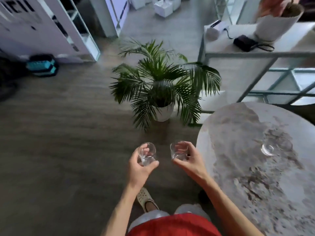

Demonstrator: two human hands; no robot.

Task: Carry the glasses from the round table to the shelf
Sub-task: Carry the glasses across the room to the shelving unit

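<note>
The left hand (138,166) grips one small clear empty drinking glass (147,154), the right hand (186,159) another (178,150); a third clear glass (268,149) stands near the round marbled table's (238,133) right edge.

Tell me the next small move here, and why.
Probably walk on toward the shelf, skirting the potted palm. The left hand and right hand each already hold a glass, both clear of the round table, where one glass remains.

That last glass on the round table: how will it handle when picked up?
The glass looks like clear, thin-walled glassware, so probably rigid, fragile and a bit slippery. It appears short and empty, so likely light and hard to tip. The round table looks smooth, so a push may slide it.
</note>
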